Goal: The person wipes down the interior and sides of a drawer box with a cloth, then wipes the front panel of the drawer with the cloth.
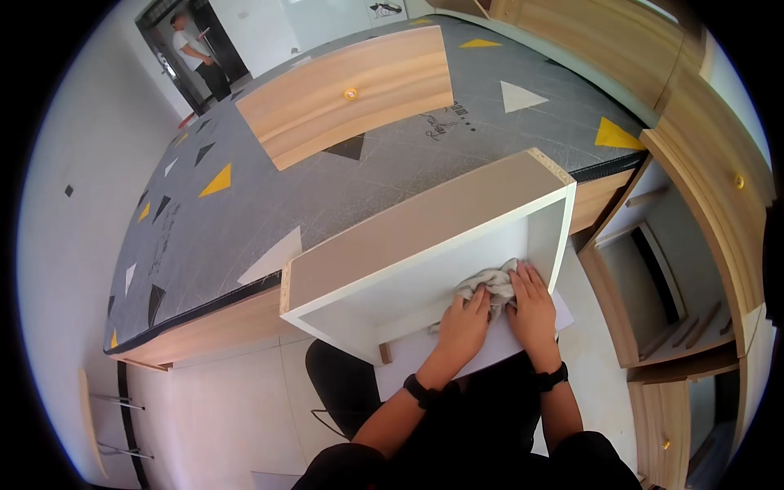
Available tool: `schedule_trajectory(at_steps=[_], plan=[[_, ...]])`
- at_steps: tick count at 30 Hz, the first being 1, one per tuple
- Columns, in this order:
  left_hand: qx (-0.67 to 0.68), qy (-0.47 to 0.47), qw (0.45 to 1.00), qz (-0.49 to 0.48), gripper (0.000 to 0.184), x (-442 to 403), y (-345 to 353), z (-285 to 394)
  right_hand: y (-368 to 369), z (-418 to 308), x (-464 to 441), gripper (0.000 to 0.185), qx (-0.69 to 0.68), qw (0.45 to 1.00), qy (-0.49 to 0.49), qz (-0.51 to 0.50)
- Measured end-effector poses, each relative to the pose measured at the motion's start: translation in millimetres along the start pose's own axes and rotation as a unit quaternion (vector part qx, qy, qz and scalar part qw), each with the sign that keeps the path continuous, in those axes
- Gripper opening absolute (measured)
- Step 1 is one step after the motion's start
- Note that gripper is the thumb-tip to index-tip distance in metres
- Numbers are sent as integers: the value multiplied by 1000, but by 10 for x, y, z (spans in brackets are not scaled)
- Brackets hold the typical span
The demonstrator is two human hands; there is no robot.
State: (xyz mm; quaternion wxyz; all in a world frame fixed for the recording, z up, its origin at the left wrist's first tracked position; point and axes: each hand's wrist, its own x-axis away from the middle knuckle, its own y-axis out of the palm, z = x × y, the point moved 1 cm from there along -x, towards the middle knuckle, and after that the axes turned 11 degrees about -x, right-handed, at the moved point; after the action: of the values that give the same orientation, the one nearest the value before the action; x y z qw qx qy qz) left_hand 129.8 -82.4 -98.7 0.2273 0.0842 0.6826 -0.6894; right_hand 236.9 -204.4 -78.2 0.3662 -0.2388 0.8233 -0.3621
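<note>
1. Drawer (429,224), centre to lower right of frame: lies over the person's lap, between body and bed (245,192). Probably placed so to bring its inside within easy reach of both hands. Whether it leans on the bed edge, cannot tell.
2. Cloth (490,286): inside the drawer, right of centre, bunched into a wad. Bunching likely gives the fingers something thick to press with.
3. Left hand (465,322): fingers bent over the cloth's near left part, clamped on it, seemingly to keep the wad from slipping.
4. Right hand (532,310): close beside the left, fingers laid over the cloth's right part. Pressing, it seems; whether it grips, cannot tell, underside hidden.
5. Panel (351,98) with yellow knob: flat on the bed, upper centre, apart from the drawer. Perhaps laid there as a broad, soft resting place.
6. Cabinet (710,155): right edge, open bay showing.
</note>
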Motion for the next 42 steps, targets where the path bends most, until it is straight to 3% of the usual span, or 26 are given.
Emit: schedule_trajectory(at_steps=[12, 16, 22, 24, 30, 42], plan=[[91, -59, 982, -156, 52, 77, -213, -126, 57, -48, 47, 59, 4, 1000, -13, 7], [152, -77, 975, -144, 52, 243, -214, -267, 101, -66, 92, 57, -19, 999, -35, -25], [102, -116, 980, -128, 52, 609, -448, -466, 260, -471, 183, 60, -95, 989, -79, -77], [65, -178, 967, -172, 49, 725, -643, -507, 339, -614, 226, 61, -112, 983, -113, -94], [42, -219, 953, -206, 43, 1157, -836, -675, 433, -880, 308, 57, -121, 973, -160, -116], [33, -182, 971, -148, 40, 1292, -927, -572, 319, -954, 368, 43, -154, 962, -166, -152]])
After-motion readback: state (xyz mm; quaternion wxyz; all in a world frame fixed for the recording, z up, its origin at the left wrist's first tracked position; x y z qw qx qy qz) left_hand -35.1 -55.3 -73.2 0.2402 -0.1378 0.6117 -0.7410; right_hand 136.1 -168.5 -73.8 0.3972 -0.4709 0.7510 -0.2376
